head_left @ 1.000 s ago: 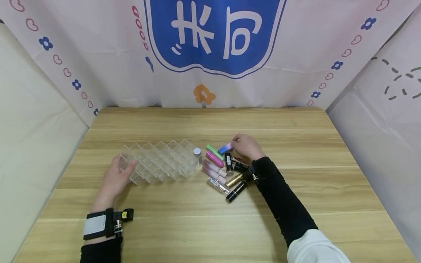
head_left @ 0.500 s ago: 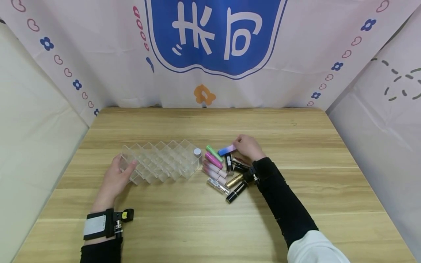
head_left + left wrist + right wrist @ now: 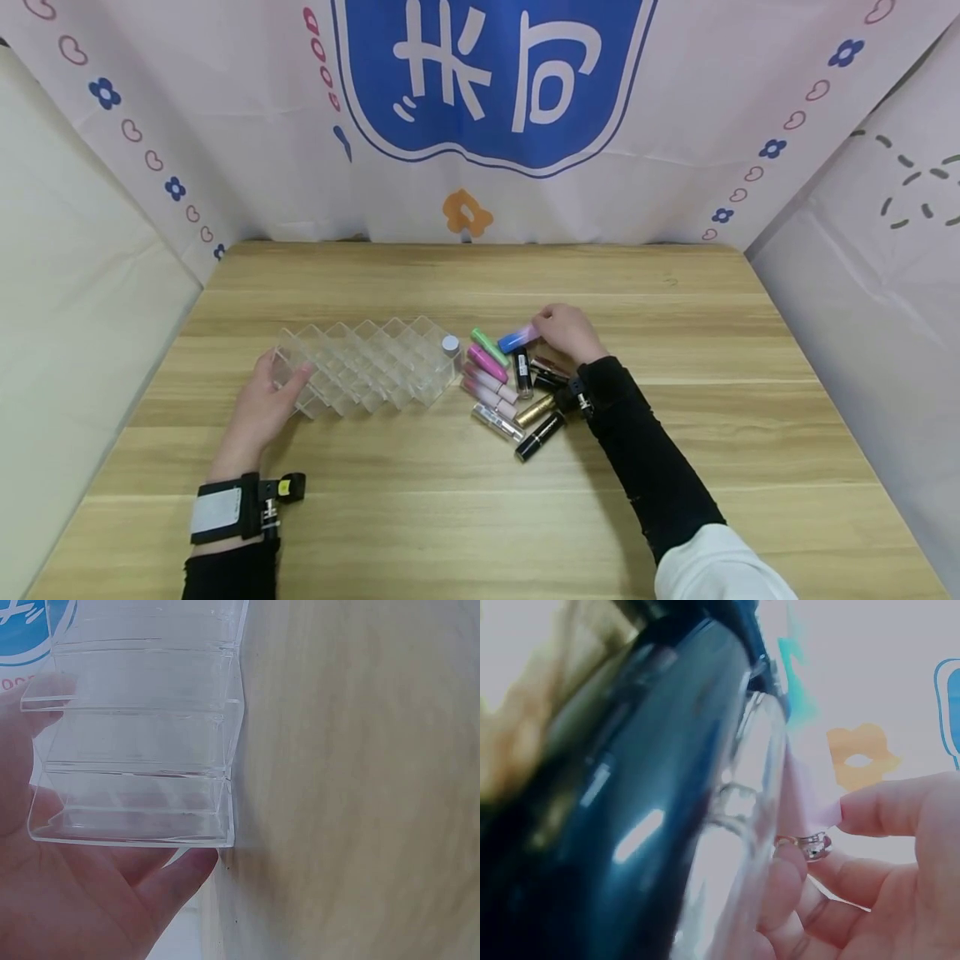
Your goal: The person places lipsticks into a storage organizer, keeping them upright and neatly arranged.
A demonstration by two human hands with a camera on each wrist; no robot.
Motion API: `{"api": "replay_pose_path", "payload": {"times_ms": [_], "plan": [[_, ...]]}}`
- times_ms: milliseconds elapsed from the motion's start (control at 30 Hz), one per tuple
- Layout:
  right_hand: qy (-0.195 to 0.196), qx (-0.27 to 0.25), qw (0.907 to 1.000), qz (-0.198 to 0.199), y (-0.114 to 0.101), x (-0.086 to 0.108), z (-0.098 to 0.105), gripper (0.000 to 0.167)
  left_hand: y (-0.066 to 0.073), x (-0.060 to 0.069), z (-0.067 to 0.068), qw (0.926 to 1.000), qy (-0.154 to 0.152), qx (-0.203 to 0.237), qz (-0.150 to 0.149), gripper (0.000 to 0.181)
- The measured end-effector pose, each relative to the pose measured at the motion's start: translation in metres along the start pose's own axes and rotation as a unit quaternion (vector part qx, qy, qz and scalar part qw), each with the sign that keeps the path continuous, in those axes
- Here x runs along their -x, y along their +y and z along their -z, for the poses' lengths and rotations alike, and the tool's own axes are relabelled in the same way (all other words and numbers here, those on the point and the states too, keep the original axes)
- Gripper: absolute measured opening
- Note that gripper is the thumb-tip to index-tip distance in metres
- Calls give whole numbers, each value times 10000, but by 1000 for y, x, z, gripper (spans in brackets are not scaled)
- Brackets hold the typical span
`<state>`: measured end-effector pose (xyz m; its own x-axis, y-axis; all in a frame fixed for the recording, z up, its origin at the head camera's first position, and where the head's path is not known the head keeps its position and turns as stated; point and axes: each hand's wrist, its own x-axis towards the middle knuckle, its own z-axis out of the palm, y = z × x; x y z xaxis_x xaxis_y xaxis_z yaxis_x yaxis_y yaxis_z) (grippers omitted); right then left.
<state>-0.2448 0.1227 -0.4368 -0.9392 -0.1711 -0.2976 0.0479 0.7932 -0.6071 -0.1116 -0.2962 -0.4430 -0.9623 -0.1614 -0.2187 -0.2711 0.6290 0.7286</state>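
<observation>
A clear acrylic lipstick organizer [image 3: 367, 367] with diamond-shaped slots lies on the left half of the table. My left hand [image 3: 261, 410] grips its left end, thumb in front; the left wrist view shows the organizer's clear wall [image 3: 142, 739] against the fingers. One white-capped tube [image 3: 450, 345] stands in a slot at the right end. My right hand [image 3: 572, 335] pinches the pink end of a blue-to-pink lipstick tube [image 3: 516, 340] at the back of a loose pile. In the right wrist view, a dark tube [image 3: 660, 780] blocks much of that pinch.
Between organizer and right forearm lie a green tube [image 3: 489, 346], a magenta tube [image 3: 487, 363], pink-white tubes [image 3: 491, 386], a clear silver tube [image 3: 497, 422], a gold tube [image 3: 536, 412] and several black ones, including a black tube [image 3: 539, 437] in front. A printed cloth [image 3: 285, 183] hangs behind.
The blue-to-pink tube has turned slightly in my right fingers, and more of its pink end shows. The magenta tube has shifted a little left. My left hand and the organizer stay put.
</observation>
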Motion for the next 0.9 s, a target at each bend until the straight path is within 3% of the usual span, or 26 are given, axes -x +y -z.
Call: {"api": "replay_pose_path", "payload": {"times_ms": [400,900], "plan": [[-106,91,9994,329,-4,1,2,38,0,0,0,9999,-93,-27,121,90],[-193,-125,9995,227,-8,3,3,35,-1,-1,1,10000,-45,-20,-10,87]]}}
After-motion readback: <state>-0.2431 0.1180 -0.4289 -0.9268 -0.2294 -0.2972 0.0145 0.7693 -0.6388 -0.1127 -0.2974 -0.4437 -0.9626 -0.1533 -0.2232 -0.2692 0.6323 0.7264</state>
